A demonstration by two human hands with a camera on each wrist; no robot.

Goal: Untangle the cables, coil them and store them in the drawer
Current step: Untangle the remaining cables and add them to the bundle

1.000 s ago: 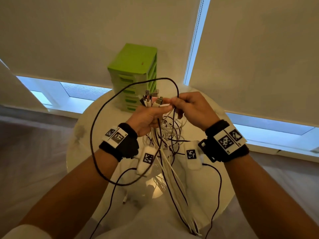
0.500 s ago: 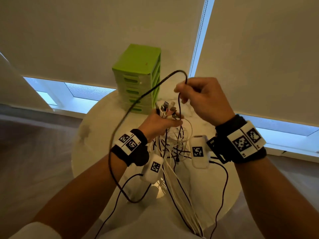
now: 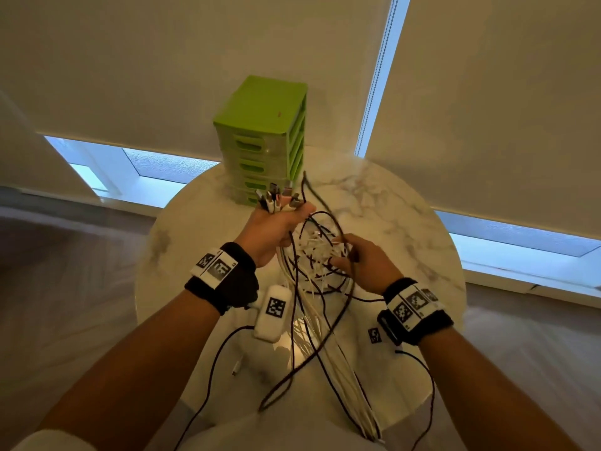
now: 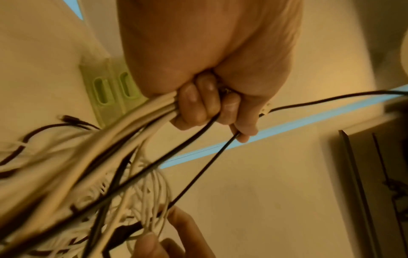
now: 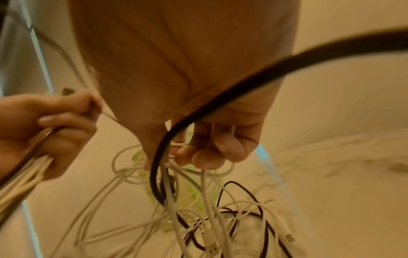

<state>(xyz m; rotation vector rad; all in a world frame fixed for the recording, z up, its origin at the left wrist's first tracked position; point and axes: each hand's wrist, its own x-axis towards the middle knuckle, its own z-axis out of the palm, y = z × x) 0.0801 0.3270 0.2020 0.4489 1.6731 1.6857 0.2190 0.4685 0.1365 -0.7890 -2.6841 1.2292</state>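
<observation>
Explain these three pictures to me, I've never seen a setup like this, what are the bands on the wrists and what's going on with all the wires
No machine here: a person works with bare hands. The black wrist bands with printed square markers carry small cameras. One picture comes from a camera on the head, looking down; the other two look along each hand from the wrist.

The left hand has a closed grip on a bundle of cables, white and dark, with the plug ends sticking up above the fist. The right hand has its fingers curled into the tangled loops lower down; the right wrist view shows white strands running through them.

On the round marble table stands a green drawer unit, drawers closed. The loose cable ends trail over the table's near edge.
</observation>
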